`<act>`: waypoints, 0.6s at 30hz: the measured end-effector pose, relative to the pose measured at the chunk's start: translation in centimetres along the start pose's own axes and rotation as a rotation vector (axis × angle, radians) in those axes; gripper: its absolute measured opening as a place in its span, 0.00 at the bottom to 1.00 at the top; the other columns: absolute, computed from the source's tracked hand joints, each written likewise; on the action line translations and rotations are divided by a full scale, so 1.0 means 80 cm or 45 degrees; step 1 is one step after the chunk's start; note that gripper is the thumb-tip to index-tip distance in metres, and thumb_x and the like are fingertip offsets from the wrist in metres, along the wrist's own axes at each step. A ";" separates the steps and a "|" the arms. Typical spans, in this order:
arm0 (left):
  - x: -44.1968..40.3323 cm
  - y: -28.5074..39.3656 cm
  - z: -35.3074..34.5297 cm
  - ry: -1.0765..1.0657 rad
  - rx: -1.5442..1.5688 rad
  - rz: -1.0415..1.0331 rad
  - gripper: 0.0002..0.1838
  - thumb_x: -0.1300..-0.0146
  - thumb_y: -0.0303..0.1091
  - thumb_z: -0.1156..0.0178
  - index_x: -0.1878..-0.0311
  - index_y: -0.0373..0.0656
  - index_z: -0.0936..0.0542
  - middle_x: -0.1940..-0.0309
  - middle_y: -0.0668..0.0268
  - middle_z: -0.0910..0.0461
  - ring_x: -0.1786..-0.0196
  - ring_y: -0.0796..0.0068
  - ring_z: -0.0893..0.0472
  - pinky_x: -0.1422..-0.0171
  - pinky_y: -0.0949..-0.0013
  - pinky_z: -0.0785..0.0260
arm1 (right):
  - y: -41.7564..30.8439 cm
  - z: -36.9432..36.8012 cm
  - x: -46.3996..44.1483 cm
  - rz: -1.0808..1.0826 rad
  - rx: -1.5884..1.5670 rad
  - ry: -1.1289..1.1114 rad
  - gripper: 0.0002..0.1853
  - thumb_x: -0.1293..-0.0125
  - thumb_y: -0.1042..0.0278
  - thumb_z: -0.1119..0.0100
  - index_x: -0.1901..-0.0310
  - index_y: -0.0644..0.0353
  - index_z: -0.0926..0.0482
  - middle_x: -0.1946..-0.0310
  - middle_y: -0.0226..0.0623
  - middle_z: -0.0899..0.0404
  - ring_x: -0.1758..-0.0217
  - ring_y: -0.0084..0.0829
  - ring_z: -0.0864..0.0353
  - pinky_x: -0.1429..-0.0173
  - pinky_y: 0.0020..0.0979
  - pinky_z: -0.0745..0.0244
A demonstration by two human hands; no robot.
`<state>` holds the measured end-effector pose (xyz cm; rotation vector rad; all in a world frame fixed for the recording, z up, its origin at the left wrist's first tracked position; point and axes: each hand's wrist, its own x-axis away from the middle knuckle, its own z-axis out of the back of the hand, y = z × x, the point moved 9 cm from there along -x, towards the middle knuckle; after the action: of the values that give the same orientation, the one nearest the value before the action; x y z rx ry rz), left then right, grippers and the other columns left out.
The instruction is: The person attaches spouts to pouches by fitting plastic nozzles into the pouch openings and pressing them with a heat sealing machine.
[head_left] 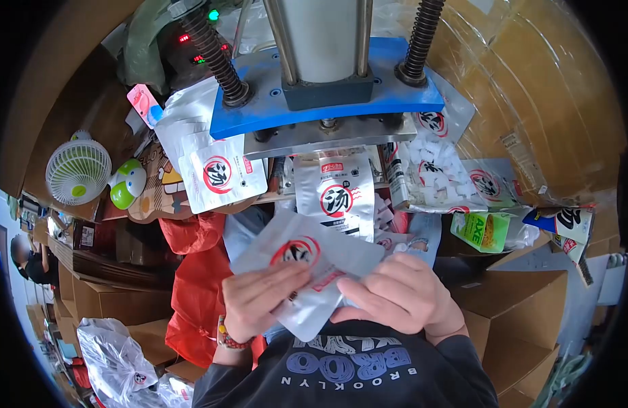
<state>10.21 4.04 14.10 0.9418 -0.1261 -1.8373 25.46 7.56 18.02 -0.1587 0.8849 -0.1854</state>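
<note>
A silver foil pouch (pixel 344 255) with a red ring and black character is held tilted in front of my chest. My left hand (pixel 259 299) lies across its left part, fingers flat on the print. At its right edge my right hand (pixel 399 292) is closed, with thumb and curled fingers gripping the foil; whether anything else is inside that grip is hidden. Just beyond, a second pouch (pixel 336 194) lies under the metal bar (pixel 327 139) of a blue press (pixel 327 88). A stack of similar pouches (pixel 222 173) spreads out to the left.
Small white packets (pixel 440 163) fill a spot right of the press. A green AXE sponge pack (pixel 482 231) hangs at the right edge. On the left stand a white fan (pixel 78 170) and red bag material (pixel 202 299). Open cardboard boxes (pixel 511 306) flank me. A person (pixel 35 262) is far left.
</note>
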 end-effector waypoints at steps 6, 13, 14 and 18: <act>0.019 -0.111 -0.127 -0.279 0.550 0.926 0.08 0.35 0.29 0.35 0.56 0.36 0.14 0.66 0.66 0.12 0.66 0.83 0.16 0.61 0.75 0.26 | 0.099 -0.011 0.025 -0.563 0.120 -0.006 0.39 0.53 0.52 0.25 0.40 0.63 0.24 0.70 0.35 0.33 0.68 0.35 0.31 0.63 0.33 0.36; -0.027 -0.181 -0.183 0.157 1.679 1.273 0.11 0.33 0.27 0.38 0.50 0.33 0.20 0.56 0.60 0.16 0.56 0.73 0.15 0.53 0.70 0.22 | 0.170 0.054 0.086 -1.018 0.816 0.085 0.16 0.28 0.62 0.46 0.44 0.61 0.23 0.58 0.44 0.24 0.51 0.45 0.27 0.42 0.41 0.34; -0.029 -0.182 -0.182 0.151 1.649 1.261 0.12 0.33 0.27 0.38 0.49 0.33 0.21 0.56 0.62 0.16 0.56 0.74 0.16 0.51 0.71 0.23 | 0.200 0.024 0.122 -1.062 0.829 -0.022 0.15 0.27 0.61 0.48 0.45 0.60 0.23 0.58 0.44 0.24 0.51 0.47 0.27 0.42 0.42 0.34; -0.021 -0.201 -0.191 0.098 1.541 1.206 0.18 0.35 0.29 0.35 0.43 0.35 0.23 0.54 0.67 0.17 0.53 0.81 0.20 0.48 0.73 0.27 | 0.209 -0.006 0.167 -1.154 0.635 -0.111 0.14 0.26 0.60 0.51 0.52 0.60 0.21 0.58 0.45 0.24 0.55 0.51 0.26 0.47 0.45 0.33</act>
<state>8.52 17.88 -3.27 1.3771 -1.4750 -0.6998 34.95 20.79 4.09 -0.0900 0.6035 -1.2221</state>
